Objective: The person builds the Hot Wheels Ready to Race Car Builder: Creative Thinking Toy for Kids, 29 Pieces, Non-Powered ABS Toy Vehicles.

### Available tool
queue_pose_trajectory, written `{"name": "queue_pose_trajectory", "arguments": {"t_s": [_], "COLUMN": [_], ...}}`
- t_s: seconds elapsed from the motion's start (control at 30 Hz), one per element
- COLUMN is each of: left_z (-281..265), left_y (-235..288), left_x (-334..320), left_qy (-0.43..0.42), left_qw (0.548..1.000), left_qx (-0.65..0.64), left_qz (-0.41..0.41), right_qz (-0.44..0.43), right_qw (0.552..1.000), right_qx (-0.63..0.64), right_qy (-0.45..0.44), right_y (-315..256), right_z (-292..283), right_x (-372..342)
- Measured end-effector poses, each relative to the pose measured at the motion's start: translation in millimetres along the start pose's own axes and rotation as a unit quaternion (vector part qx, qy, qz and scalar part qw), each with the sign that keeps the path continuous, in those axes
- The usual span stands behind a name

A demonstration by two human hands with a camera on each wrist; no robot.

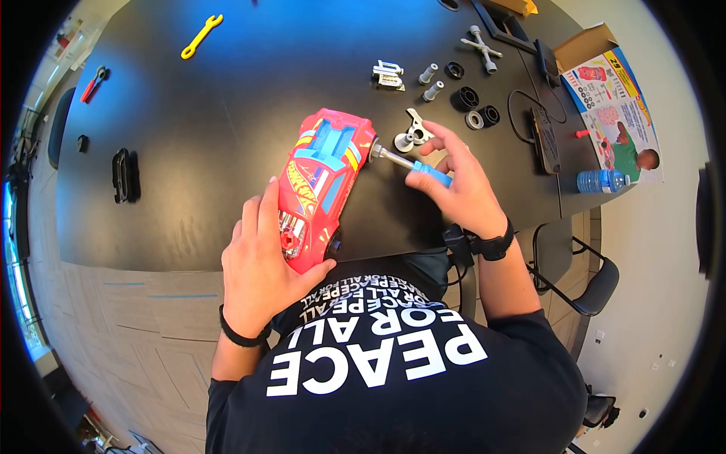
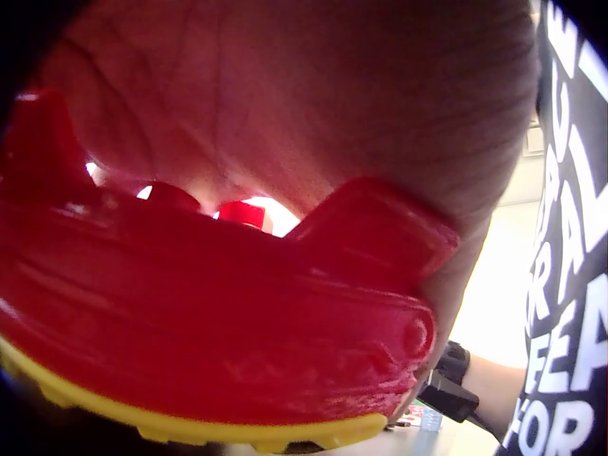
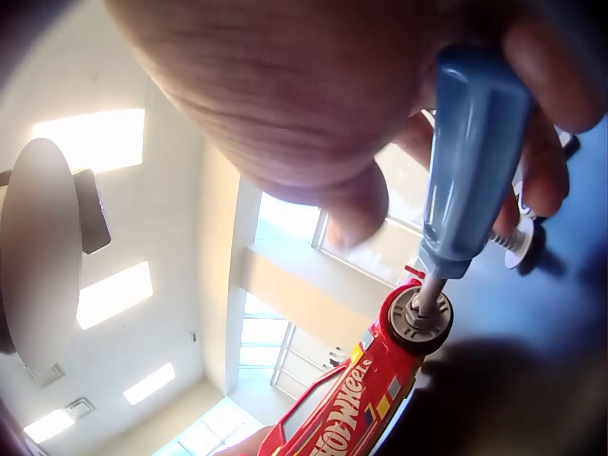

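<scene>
The red toy car (image 1: 321, 185) is lying near the close edge of the tabletop (image 1: 174, 151), its blue-and-yellow upper side facing up; whether its underside is touching the surface, the pictures are not showing. The left hand (image 1: 261, 253) is gripping the engine end, its fingers lying along one side and its thumb reaching round the near end, probably so that the body is staying steady against a sideways push. The right hand (image 1: 469, 193) is holding the blue screwdriver (image 1: 420, 168), fingers curling loosely about the handle; such a light hold is seemingly leaving room to twist. The shaft is meeting the hub of a wheel (image 3: 418, 331) on the car's side, and handle and axle are roughly lining up, presumably to let a turn pass straight through.

Just beyond the screwdriver, a pale three-armed part (image 1: 416, 129) is resting, and farther off black wheels (image 1: 465, 98) are standing near a grey cross-shaped wrench (image 1: 482, 51), apparently within easy reach of that side. The yellow wrench (image 1: 202, 36) is lying well apart, perhaps because neither of the hands is needing it
</scene>
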State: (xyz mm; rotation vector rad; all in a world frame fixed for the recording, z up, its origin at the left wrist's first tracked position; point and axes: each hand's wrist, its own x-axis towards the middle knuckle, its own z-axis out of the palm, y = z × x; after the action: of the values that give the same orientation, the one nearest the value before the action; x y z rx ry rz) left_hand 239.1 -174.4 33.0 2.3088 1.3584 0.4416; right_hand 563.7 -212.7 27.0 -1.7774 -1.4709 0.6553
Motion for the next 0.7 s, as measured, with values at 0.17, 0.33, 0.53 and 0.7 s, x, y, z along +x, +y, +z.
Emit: {"name": "queue_pose_trajectory", "arguments": {"t_s": [0.17,0.33,0.53,0.7], "left_z": [0.2,0.2,0.1,-3.2], "left_y": [-0.4,-2.4,-3.3,-3.7], "left_x": [0.1,-0.8,0.5,5.0], "left_qy": [-0.005,-0.006,0.0,0.0], "left_qw": [1.0,1.0,1.0,0.998], "left_qx": [0.005,0.003,0.018,0.062], "left_qz": [0.002,0.004,0.006,-0.005], "right_qz": [0.053,-0.058,-0.01,-0.001], "right_qw": [0.993,0.997,0.996,0.991], "right_qx": [0.084,-0.029,-0.004,-0.014], "right_qy": [-0.057,-0.05,-0.09,-0.13], "right_y": [8.6,5.9,11.6,22.0], "right_z": [-1.5,-1.5,8.6,8.7], "right_x": [6.8,3.9,2.7,-5.7]}}
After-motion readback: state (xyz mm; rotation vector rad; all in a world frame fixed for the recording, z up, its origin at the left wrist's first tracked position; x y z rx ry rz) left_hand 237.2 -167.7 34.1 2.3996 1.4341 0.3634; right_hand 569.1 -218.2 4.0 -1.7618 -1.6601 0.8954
